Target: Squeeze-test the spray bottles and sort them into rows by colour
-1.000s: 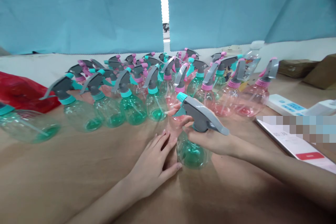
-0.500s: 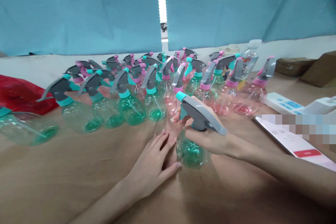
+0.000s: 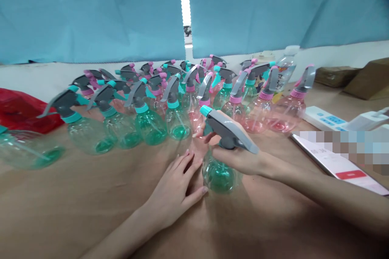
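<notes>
Brown tabletop (image 3: 91, 202) stretched beneath the left hand (image 3: 173, 188), which lay palm-down and empty, fingers loosely spread, while the right hand (image 3: 243, 160) curled round the neck of one green spray bottle (image 3: 220, 176), just beside the left thumb, between two and three o'clock from that hand. From this bottle, one phone (image 3: 330, 160) lay at three o'clock and five green-collared bottles (image 3: 150, 127) ran from nine to eleven; behind, pink and green sprayers (image 3: 285, 113) overlapped too much to count, with two cardboard boxes (image 3: 369, 79) far off at two.
</notes>
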A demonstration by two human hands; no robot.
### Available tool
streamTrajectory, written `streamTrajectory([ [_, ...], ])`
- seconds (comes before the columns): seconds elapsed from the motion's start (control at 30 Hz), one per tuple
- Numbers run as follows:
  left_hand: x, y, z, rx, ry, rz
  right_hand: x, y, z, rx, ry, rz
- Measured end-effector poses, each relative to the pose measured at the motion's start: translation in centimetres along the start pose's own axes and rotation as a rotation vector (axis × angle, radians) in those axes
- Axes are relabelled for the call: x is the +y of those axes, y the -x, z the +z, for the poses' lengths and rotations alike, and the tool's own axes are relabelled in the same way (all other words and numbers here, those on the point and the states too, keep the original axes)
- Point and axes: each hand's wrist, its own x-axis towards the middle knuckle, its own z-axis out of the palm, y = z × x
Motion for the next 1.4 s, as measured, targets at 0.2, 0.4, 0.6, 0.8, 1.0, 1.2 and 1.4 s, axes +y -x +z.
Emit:
streamTrajectory([
  [0.2, 0.07, -0.06, -0.1, -0.019, -0.006, 0.005, 0.24, 0.07, -0.11, -0.033, -0.035, 0.03],
  [0.4, 0.12, -0.09, -0.14, -0.034, -0.006, -0.003, 0.33, 0.15, 0.04, -0.018, -0.012, 0.026],
  [0.6, 0.09, -0.09, -0.11, -0.028, -0.004, 0.001, 0.48, 0.48, 0.12, -0.022, 0.038, 0.075],
  [0.8, 0.0, -0.04, -0.1, -0.04, -0.011, -0.003, 0.45, 0.36, 0.13, -0.025, -0.024, -0.005],
  [1.0, 0.01, -0.05, -0.09, -0.035, -0.009, -0.004, 0.98, 0.51, 0.18, -0.051, -0.017, 0.052],
  [1.2, -0.12, -0.05, 0.04, -0.024, -0.013, 0.013, 0.89, 0.53, 0.18, -0.011, 0.005, 0.004],
  [1.4, -0.03, 0.02, -0.03, -0.017, -0.001, 0.017, 0.92, 0.42, -0.02, -0.021, 0.007, -0.016],
])
